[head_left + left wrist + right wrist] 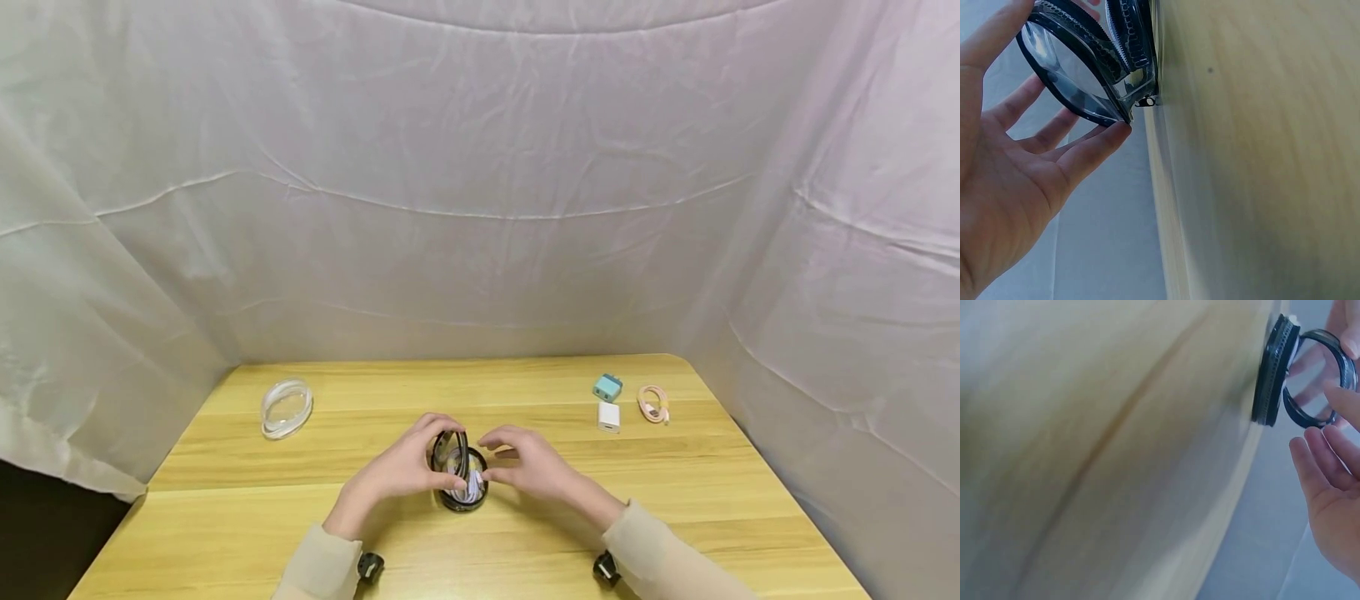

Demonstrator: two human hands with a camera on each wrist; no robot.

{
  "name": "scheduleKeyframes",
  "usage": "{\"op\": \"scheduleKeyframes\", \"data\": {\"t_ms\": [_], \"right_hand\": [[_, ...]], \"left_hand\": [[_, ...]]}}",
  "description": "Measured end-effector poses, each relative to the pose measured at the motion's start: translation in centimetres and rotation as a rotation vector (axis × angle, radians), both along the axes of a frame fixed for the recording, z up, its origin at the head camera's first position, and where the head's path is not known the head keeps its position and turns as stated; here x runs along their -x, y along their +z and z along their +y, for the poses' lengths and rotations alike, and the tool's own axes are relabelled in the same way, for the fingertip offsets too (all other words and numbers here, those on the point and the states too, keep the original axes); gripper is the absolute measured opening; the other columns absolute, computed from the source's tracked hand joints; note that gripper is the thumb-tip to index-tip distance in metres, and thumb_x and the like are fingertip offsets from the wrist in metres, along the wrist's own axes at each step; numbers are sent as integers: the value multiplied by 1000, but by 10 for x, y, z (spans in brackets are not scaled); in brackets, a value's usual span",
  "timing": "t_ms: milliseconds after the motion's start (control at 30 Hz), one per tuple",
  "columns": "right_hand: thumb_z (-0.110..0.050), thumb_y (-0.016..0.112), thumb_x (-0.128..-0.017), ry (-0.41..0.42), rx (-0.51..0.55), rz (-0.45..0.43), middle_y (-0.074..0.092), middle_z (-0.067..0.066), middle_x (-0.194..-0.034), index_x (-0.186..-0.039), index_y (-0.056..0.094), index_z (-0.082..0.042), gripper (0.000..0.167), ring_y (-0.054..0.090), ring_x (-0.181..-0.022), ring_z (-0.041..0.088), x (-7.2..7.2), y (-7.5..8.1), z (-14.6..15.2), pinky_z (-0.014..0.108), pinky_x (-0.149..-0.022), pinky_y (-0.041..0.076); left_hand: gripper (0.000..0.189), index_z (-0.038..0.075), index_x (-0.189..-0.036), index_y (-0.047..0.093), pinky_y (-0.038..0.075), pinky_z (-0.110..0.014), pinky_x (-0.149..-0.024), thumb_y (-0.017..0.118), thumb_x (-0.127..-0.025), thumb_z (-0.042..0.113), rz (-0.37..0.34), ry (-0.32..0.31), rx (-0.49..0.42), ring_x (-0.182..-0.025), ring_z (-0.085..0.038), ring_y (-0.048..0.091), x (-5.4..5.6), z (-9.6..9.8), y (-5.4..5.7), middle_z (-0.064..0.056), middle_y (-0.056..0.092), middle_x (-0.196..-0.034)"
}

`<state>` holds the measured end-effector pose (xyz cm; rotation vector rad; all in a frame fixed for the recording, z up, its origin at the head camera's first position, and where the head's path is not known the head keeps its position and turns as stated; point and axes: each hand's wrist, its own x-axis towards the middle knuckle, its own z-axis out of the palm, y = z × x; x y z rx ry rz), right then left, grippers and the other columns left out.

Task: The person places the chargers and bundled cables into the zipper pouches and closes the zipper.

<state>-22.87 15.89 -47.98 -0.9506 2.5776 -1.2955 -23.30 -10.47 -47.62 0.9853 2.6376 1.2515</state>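
Note:
A small round zip case (451, 502) with black trim and clear panels stands unzipped on the table, its lid (1063, 65) tilted up. My left hand (401, 467) holds the lid by its edge, thumb on one side and fingers on the other. Inside the base lies a coiled pale lilac cable (473, 490) with a bit of yellow on it. Just right of the case is my right hand (531, 465), its fingers loosely bent with nothing between them. Whether its thumb touches the case rim, I cannot tell. In the right wrist view, the right hand (1338, 506) is below the lid.
On the wooden table (525, 550), a coiled clear-and-white cable (287, 427) lies at the far left. Toward the back right are a teal charger plug (607, 387), a white charger plug (609, 417) and a coiled pink cable (654, 405). Grey cloth (480, 267) hangs around the table.

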Motion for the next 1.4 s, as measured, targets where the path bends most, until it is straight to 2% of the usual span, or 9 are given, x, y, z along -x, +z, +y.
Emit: {"op": "scheduleKeyframes", "data": {"t_ms": [100,267,500,667,933,1233,1400], "right_hand": [[-8,80,-90,-17,35,5,64,18,-134,-133,62,4,49,65,-120,40,0,1,8,41,-102,56],[-7,80,-89,-36,96,49,63,22,-135,-134,62,4,49,62,-122,45,3,0,24,42,-102,56],[-4,82,-87,-123,155,98,63,23,-134,-131,63,7,49,61,-121,49,8,-4,49,46,-104,54],[-1,81,-88,-181,173,128,64,24,-132,-131,64,7,47,61,-121,49,10,-4,68,46,-103,54],[-2,82,-88,-281,137,220,67,21,-129,-131,67,1,45,64,-119,42,14,-6,99,47,-100,56],[-4,81,-89,-390,59,204,64,24,-135,-134,64,4,49,60,-124,44,21,-4,132,50,-104,53],[-2,80,-89,-407,43,215,61,28,-137,-136,61,7,51,57,-127,49,27,-3,147,54,-105,50]], "left_hand": [[79,14,-141,57,43,-63,-111,92,-76,41,4,7,11,-134,-37,51,0,0,0,-9,48,-147],[78,17,-142,57,42,-62,-113,92,-76,42,0,15,26,-136,-34,50,0,0,0,-8,48,-148],[80,14,-143,57,40,-62,-114,92,-76,42,1,18,27,-137,-35,48,1,-1,-2,-7,47,-149],[78,17,-142,57,41,-61,-114,92,-76,42,-2,23,24,-137,-33,49,0,-1,-2,-7,47,-149],[78,20,-142,57,40,-61,-115,93,-76,41,-4,21,26,-137,-33,49,-1,-1,-2,-6,47,-149],[80,20,-143,57,40,-59,-115,92,-75,43,-3,15,28,-136,-31,50,-1,1,-4,-5,48,-147],[80,21,-143,57,40,-60,-115,92,-75,43,-8,12,26,-137,-32,49,0,1,-4,-5,48,-148]]}}
